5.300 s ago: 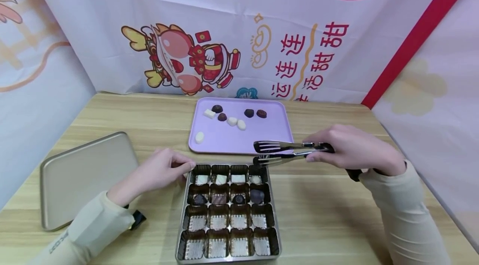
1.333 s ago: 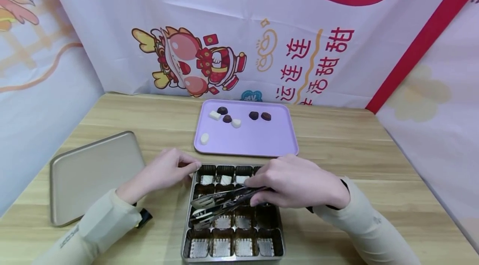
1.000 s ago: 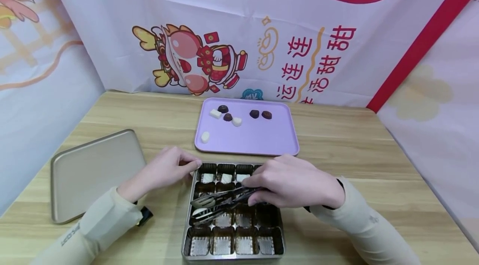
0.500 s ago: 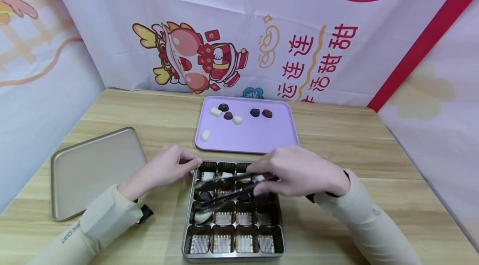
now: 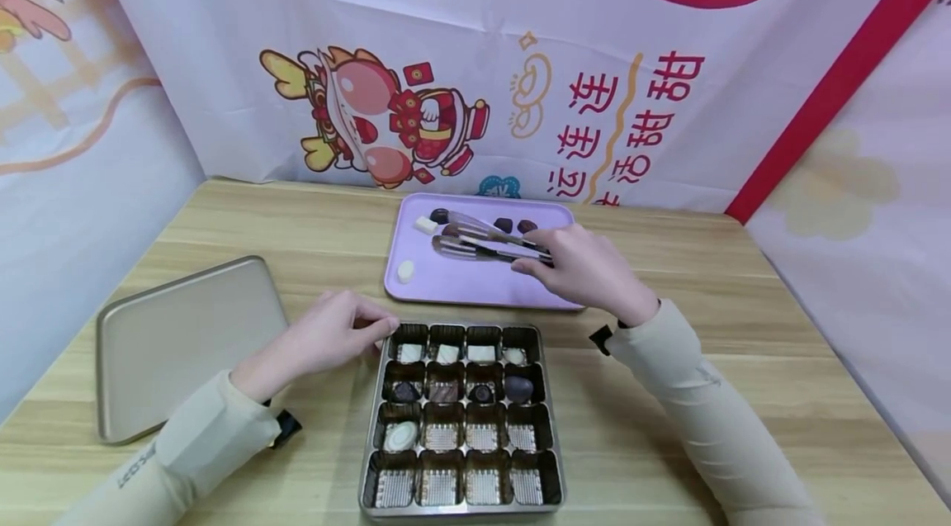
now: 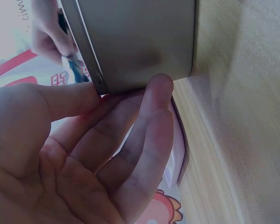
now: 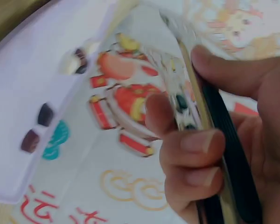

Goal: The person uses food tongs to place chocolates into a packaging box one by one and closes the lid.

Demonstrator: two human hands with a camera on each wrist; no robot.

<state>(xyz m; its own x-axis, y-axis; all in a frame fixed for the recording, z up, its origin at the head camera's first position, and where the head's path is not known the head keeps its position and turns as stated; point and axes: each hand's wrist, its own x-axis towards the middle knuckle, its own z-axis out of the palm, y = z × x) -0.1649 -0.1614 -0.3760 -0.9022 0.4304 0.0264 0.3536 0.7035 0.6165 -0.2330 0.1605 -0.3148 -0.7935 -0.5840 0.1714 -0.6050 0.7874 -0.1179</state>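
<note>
My right hand point(image 5: 587, 266) grips black-handled serving tongs point(image 5: 453, 248) low over the lilac tray point(image 5: 490, 285). The tong arms stand apart, and their tips overlap the chocolates at the tray's middle left, hiding a white one. My left hand point(image 5: 327, 336) pinches the far left corner of the chocolate tin point(image 5: 440, 489), thumb at the rim and fingers against the side in the left wrist view. White pieces fill the tin's far row, dark ones the second. An oval white chocolate point(image 5: 401, 436) lies in the third row's leftmost compartment; the other near compartments are bare.
On the tray sit a white oval point(image 5: 404, 271), a white block point(image 5: 425, 225), a dark piece point(image 5: 439, 215) and two dark chocolates point(image 5: 503, 225) at the right. A metal lid point(image 5: 189, 353) lies left of the tin. Printed cloth point(image 5: 446, 6) walls the table.
An oval white chocolate has gone from the tray into the tin's third row. The tongs let it go, and my right hand has moved them back over the tray. My left hand stays put.
</note>
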